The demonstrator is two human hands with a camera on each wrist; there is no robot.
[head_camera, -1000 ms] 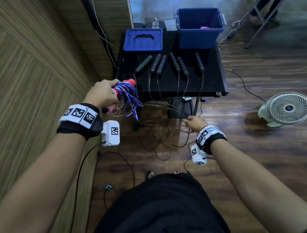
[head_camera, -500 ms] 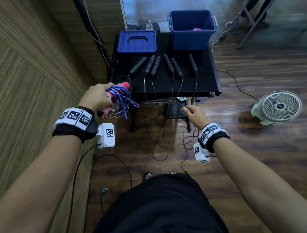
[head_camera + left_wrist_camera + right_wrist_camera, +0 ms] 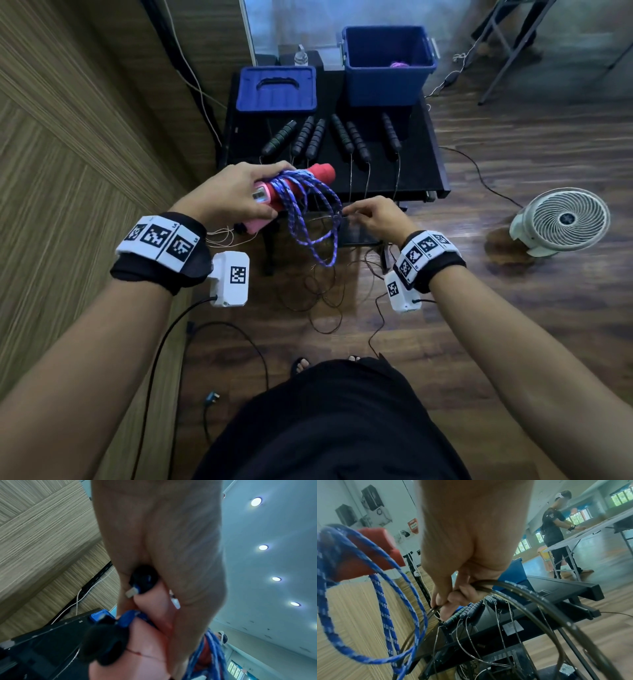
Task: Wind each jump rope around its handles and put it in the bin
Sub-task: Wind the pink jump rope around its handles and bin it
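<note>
My left hand [image 3: 239, 195] grips a pair of pink and red handles [image 3: 318, 173], held level in front of the black table [image 3: 424, 178]. Blue braided rope [image 3: 308, 222] is wound on them, with loose loops hanging below. In the left wrist view the pink handle [image 3: 150, 649] sits in my palm beside the blue rope [image 3: 211, 650]. My right hand [image 3: 363, 212] pinches a bundle of thin dark cords [image 3: 522, 592] right next to the hanging blue loops [image 3: 385, 601]. The open blue bin [image 3: 387, 85] stands at the back right of the table, something purple inside.
Several black ribbed handles [image 3: 342, 137] lie in a row on the table, their thin cords hanging over the front edge into a tangle on the floor [image 3: 322, 294]. A blue lid [image 3: 275, 90] lies left of the bin. A white fan [image 3: 565, 221] stands on the floor at right.
My left hand moved right and turned the handles level. My right hand rose with the thin cords and came up close to the blue loops.
</note>
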